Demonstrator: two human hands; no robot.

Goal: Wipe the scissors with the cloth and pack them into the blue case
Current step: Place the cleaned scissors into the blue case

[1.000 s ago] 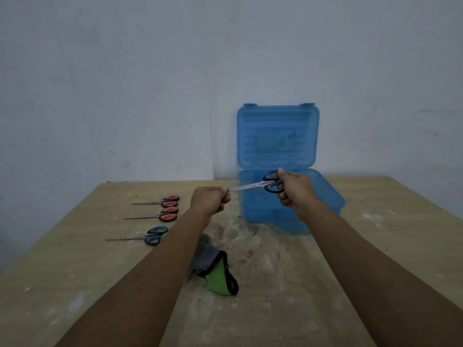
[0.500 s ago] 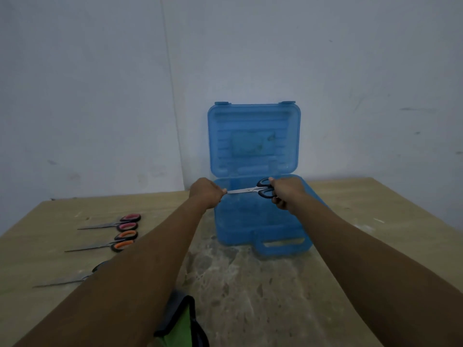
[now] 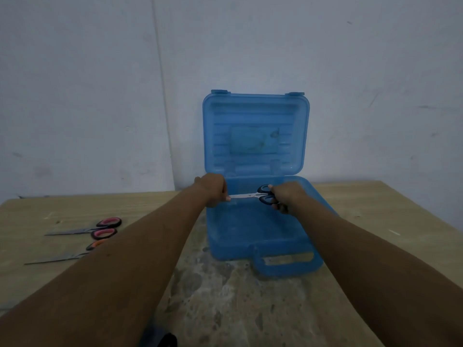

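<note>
Scissors (image 3: 246,195) moved over the blue case (image 3: 250,229), inside its rim; left hand (image 3: 211,190) pinches the tip, right hand (image 3: 286,197) grips handles.

We hold scissors (image 3: 246,195) over open case (image 3: 233,249): L hand (image 3: 213,190) at blade tips, R hand (image 3: 285,196) at handles. Lid (image 3: 255,134) upright behind base. Case mid-table (image 3: 375,221). Spare pair A (image 3: 100,227) lies L of case, spare pair B (image 3: 62,257) before it. Cloth (image 3: 160,339) at near edge.

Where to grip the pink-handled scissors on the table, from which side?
The pink-handled scissors: grip the handle loops, from above at the right end. They lie flat and closed on the table, blades pointing left; the loops are the thick, blunt part nearest the blue case.
</note>
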